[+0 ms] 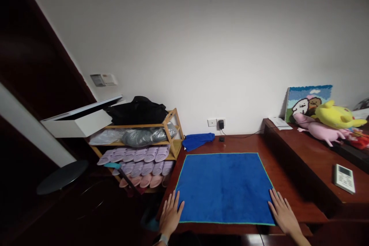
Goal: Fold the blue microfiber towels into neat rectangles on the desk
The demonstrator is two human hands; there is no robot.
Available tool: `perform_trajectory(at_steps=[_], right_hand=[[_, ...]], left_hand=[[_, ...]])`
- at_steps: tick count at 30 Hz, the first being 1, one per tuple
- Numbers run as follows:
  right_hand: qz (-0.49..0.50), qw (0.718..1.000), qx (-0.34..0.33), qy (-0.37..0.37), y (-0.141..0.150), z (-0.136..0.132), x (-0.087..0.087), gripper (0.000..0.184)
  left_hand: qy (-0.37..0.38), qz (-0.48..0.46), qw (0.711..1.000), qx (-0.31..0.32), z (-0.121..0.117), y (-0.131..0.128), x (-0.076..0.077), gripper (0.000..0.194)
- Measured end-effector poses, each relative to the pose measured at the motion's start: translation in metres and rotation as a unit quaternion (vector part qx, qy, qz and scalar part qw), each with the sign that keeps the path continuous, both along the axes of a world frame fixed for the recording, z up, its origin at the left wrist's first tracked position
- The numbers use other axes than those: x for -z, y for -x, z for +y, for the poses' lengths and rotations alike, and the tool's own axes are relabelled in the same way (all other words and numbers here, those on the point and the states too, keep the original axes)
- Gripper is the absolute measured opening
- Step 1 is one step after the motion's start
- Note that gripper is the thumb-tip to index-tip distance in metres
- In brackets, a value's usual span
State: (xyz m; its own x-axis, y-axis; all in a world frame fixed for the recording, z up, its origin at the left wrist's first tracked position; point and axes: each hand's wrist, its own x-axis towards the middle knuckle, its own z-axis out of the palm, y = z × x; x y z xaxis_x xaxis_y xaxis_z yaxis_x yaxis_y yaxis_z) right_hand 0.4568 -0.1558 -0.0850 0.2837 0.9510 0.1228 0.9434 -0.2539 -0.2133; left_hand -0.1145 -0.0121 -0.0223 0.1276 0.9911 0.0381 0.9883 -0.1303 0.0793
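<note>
A blue towel (pixel 224 186) with a light green hem lies spread flat on a dark wooden table (pixel 291 196). My left hand (pixel 171 215) rests flat at the towel's near left corner, fingers stretched out and touching the edge. My right hand (pixel 284 213) lies flat at the near right corner, fingers apart on the hem. Neither hand holds anything.
A second blue cloth (pixel 198 140) lies bunched at the table's far left corner. A charger (pixel 221 124) is plugged into the wall. A raised wooden ledge (pixel 314 161) at right carries a remote (pixel 344 178) and plush toys (pixel 331 121). A shoe rack (pixel 144 153) with slippers stands at left.
</note>
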Motion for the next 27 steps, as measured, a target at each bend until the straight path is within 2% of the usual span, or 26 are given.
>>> perform_trajectory(at_steps=[4, 9, 13, 15, 17, 19, 21, 24, 27], right_hand=[[0.009, 1.000, -0.012, -0.012, 0.000, 0.001, 0.000, 0.078], [0.033, 0.999, -0.020, -0.003, -0.003, 0.000, -0.008, 0.077], [0.103, 0.994, -0.002, -0.025, -0.021, 0.007, -0.026, 0.071], [0.144, 0.989, -0.006, -0.039, -0.035, 0.018, -0.038, 0.067], [0.181, 0.982, -0.010, -0.043, -0.050, 0.037, -0.050, 0.065], [0.203, 0.978, -0.010, -0.042, -0.063, 0.063, -0.060, 0.063], [0.209, 0.977, -0.003, -0.038, -0.073, 0.096, -0.067, 0.059], [0.206, 0.978, 0.008, -0.038, -0.082, 0.153, -0.070, 0.054], [0.202, 0.978, 0.023, -0.039, -0.088, 0.206, -0.069, 0.051]], left_hand=[[0.018, 0.008, 1.000, -0.003, -0.001, 0.000, -0.005, 0.072], [0.021, 0.021, 1.000, -0.002, -0.001, -0.002, -0.005, 0.073], [0.020, 0.021, 1.000, 0.003, 0.003, 0.007, -0.001, 0.073], [0.013, 0.026, 1.000, 0.001, 0.003, 0.009, -0.001, 0.072], [-0.027, 0.033, 0.999, -0.006, 0.002, -0.002, -0.002, 0.068], [-0.098, 0.022, 0.995, 0.003, -0.003, -0.032, -0.005, 0.059], [-0.168, -0.014, 0.984, 0.059, -0.013, -0.086, -0.008, 0.048], [-0.178, -0.078, 0.957, 0.217, -0.036, -0.197, -0.009, 0.038], [-0.141, -0.130, 0.927, 0.322, -0.067, -0.303, -0.007, 0.030]])
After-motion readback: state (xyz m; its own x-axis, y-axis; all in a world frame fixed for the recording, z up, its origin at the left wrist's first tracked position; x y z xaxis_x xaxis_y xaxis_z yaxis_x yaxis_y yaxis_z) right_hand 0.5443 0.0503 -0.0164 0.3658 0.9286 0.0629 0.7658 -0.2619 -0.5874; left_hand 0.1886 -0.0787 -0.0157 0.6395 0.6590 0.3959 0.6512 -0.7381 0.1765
